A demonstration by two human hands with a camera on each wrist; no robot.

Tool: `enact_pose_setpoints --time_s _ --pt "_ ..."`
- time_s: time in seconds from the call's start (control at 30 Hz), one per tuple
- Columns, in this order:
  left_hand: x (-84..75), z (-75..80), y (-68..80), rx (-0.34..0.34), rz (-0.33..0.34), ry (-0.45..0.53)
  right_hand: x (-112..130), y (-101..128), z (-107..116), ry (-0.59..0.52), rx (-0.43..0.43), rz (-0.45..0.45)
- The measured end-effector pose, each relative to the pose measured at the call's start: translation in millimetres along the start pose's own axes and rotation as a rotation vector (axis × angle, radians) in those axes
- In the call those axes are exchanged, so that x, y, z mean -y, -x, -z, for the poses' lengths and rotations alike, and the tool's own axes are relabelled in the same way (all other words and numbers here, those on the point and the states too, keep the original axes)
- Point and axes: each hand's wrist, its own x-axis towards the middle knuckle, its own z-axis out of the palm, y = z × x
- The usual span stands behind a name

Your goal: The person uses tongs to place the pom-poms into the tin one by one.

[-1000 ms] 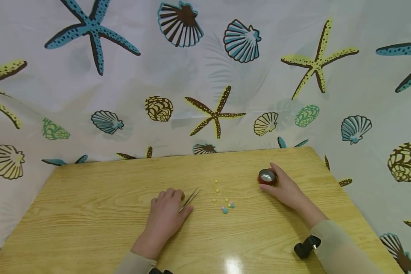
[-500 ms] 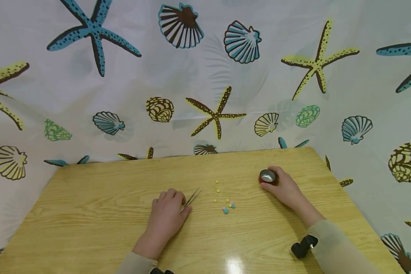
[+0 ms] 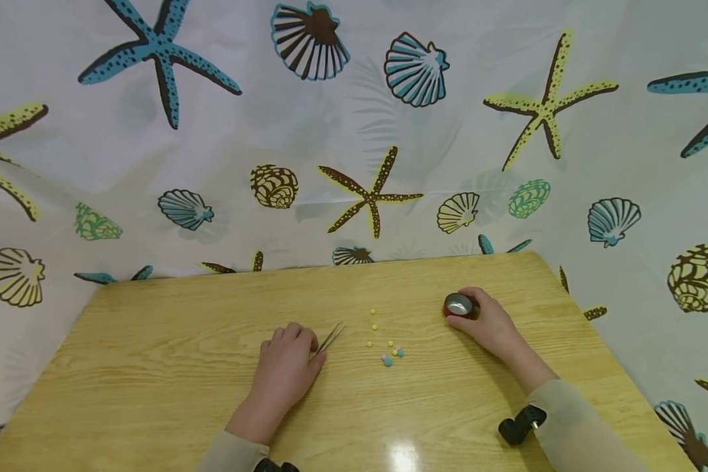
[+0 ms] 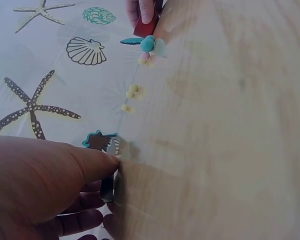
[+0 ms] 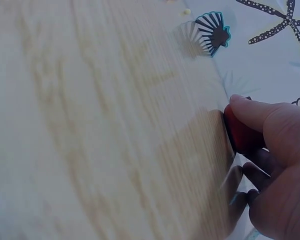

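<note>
My left hand (image 3: 283, 367) is on the left-centre of the table, holding metal tweezers (image 3: 332, 337) between thumb and fingers. Their tips point up and right, away from me. In the left wrist view the thumb presses on the side of the tweezers (image 4: 107, 188). My right hand (image 3: 492, 328) grips a small round bowl (image 3: 458, 305), red outside and shiny grey inside, by its right side. The right wrist view shows the thumb against the bowl's red wall (image 5: 244, 131). Several small yellow balls (image 3: 374, 327) and a few blue and pink ones (image 3: 387, 361) lie between the hands.
The wooden table (image 3: 171, 367) ends at a white cloth (image 3: 224, 144) printed with starfish and shells, hanging behind and at both sides. A black wrist camera (image 3: 522, 425) sits by the right sleeve (image 3: 578, 419).
My left thumb has drawn in toward the fingers along the tweezers. The right index finger has closed nearer the bowl's far side. The small balls have stayed put.
</note>
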Motion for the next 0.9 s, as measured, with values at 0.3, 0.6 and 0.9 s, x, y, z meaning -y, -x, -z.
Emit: enact_pose_setpoints --time_s 0.3,0.6,0.9 --pt "2.7 -1.2 -1.1 -0.023 -0.005 0.021 1 7 -2 -0.043 0.019 -0.003" --pt "7.8 -7.6 -2.2 -0.059 -0.001 0.085 7 16 -5 -0.073 0.049 0.017" --pt "15.5 -19.1 -5.6 -0.080 0.050 0.218 11 23 -12 -0.092 0.058 0.017"
